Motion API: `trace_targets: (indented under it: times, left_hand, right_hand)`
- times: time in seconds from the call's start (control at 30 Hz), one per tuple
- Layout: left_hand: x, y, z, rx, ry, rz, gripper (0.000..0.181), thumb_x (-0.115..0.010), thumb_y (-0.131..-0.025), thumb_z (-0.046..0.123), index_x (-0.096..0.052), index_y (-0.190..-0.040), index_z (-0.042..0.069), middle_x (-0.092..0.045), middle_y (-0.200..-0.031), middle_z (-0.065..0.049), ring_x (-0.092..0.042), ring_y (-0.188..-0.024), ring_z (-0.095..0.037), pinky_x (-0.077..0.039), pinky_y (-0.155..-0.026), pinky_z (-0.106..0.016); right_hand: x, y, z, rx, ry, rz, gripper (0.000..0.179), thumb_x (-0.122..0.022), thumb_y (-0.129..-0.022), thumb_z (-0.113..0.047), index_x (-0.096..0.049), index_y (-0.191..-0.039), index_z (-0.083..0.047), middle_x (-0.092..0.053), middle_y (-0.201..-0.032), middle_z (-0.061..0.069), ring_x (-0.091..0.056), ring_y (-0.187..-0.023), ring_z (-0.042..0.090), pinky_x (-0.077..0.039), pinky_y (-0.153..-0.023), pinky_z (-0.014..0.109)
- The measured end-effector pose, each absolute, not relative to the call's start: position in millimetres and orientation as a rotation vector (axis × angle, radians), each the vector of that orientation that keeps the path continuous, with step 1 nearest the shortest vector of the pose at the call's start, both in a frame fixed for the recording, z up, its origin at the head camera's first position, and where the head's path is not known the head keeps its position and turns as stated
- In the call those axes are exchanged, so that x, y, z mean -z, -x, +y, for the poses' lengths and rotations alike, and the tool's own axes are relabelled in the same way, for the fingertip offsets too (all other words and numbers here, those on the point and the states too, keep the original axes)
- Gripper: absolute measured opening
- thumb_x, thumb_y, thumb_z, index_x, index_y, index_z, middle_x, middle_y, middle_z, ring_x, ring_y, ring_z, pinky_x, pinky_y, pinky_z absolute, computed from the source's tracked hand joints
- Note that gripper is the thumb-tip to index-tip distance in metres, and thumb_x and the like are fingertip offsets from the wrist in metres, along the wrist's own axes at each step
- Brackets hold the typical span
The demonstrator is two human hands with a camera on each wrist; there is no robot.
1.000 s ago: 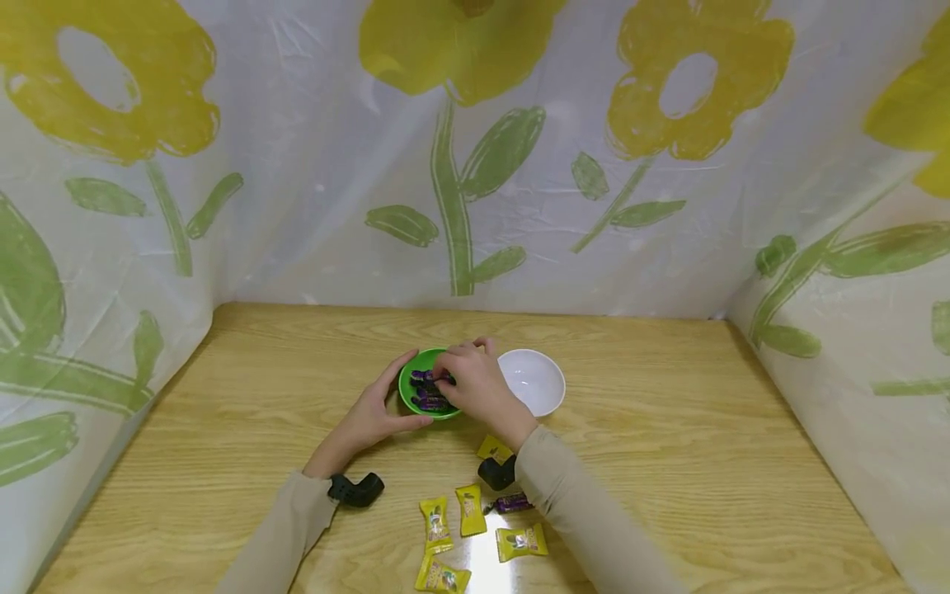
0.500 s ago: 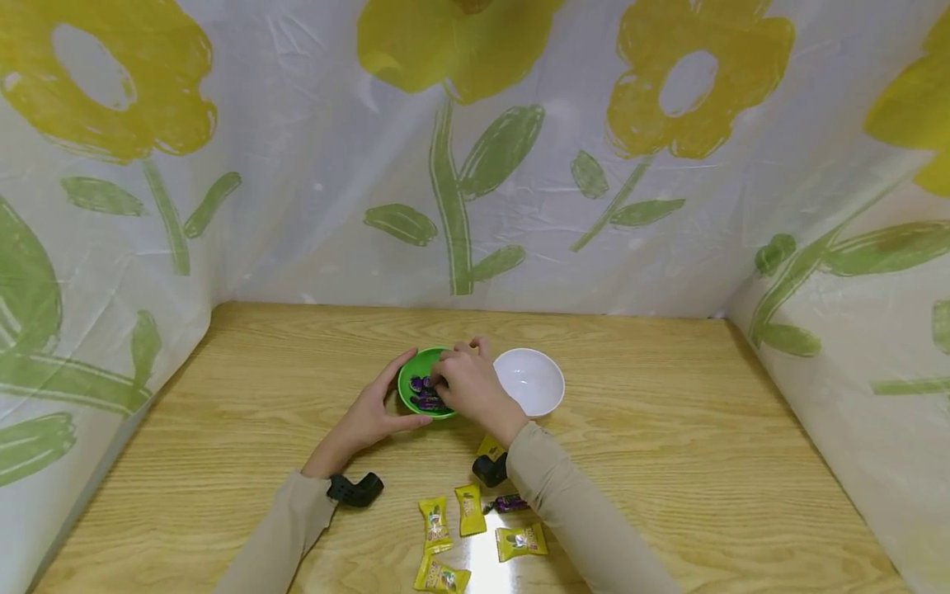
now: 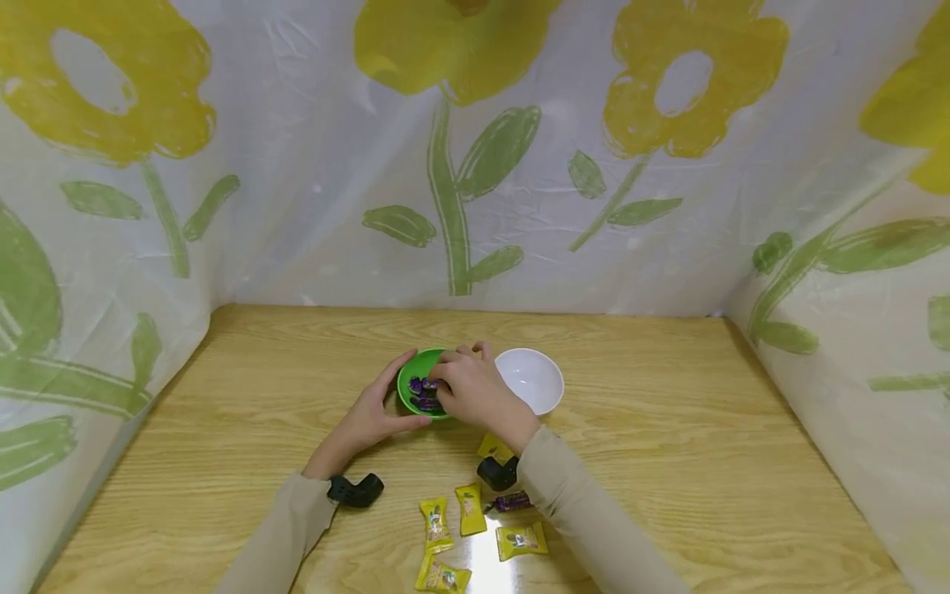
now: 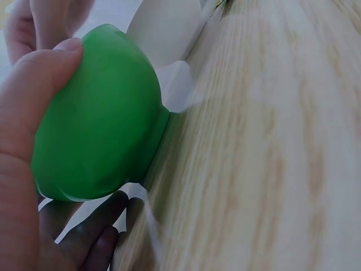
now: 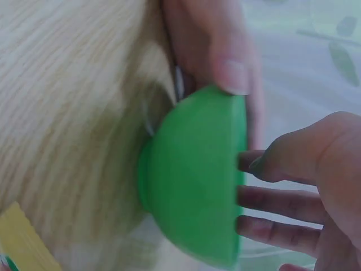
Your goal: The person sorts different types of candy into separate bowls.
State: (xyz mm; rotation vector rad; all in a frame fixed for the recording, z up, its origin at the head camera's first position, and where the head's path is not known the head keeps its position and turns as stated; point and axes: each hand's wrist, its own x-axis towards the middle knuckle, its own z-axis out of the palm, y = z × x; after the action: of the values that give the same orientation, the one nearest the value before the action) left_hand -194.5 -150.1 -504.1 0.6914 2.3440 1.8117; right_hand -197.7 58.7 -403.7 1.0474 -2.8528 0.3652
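The left hand gripped the green bowl from its left side, the thumb against the near side and the fingers curved around the far side. The right hand was positioned over the right part of the bowl, fingertips inside the rim at the purple-wrapped pieces. Whether those fingers pinched a piece could not be determined; the hand itself hid the contact. The visible pieces lay in the bowl, between the two hands. The bowl stood upright on the wooden surface. A white bowl stood just right of it, partly hidden by the right hand. Yellow packets and another purple-wrapped piece lay nearer the person.
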Motion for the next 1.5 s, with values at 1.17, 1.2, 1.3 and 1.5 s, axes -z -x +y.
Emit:
trace_targets:
  times: [1.17, 1.2, 1.3, 1.5]
  left_hand:
    - [482.6, 186.4, -144.6, -1.778, -0.672, 2.406, 0.100, -0.084, -0.079, 0.004, -0.022, -0.158, 0.006, -0.028, -0.158, -0.020, -0.027, -0.145, -0.038, -0.015, -0.117, -0.059]
    - [478.0, 184.5, -143.6, -1.777, -0.676, 2.405, 0.100, -0.083, -0.079, 0.004, -0.022, -0.157, 0.004, -0.028, -0.158, -0.021, -0.027, -0.144, -0.039, -0.015, -0.116, -0.060]
    - [467.4, 179.9, -142.1, -1.781, -0.685, 2.397, 0.098, -0.083, -0.079, 0.004, -0.023, -0.156, 0.000, -0.029, -0.157, -0.024, -0.028, -0.143, -0.040, -0.016, -0.116, -0.061]
    - [463.7, 177.5, -141.3, -1.782, -0.687, 2.390, 0.097, -0.083, -0.080, 0.004, -0.022, -0.156, -0.001, -0.030, -0.156, -0.024, -0.029, -0.143, -0.041, -0.016, -0.116, -0.060]
  right_hand:
    - [371.6, 116.2, 157.0, -0.436, -1.107, -2.525, 0.014, -0.081, -0.081, -0.011, -0.073, -0.087, -0.021, -0.065, -0.085, -0.009, -0.056, -0.085, 0.014, -0.034, -0.095, 0.054]
    - [374.1, 113.3, 158.6, -0.420, -1.114, -2.525, 0.014, -0.081, -0.080, -0.012, -0.073, -0.086, -0.021, -0.064, -0.084, -0.009, -0.056, -0.085, 0.014, -0.035, -0.094, 0.054]
    - [383.1, 104.9, 162.6, -0.381, -1.150, -2.530, 0.015, -0.083, -0.077, -0.014, -0.072, -0.086, -0.021, -0.064, -0.085, -0.010, -0.057, -0.087, 0.013, -0.036, -0.093, 0.054]
    - [402.5, 90.9, 168.7, -0.346, -1.240, -2.566, 0.018, -0.085, -0.074, -0.017, -0.072, -0.086, -0.021, -0.062, -0.085, -0.011, -0.056, -0.085, 0.011, -0.037, -0.092, 0.051]
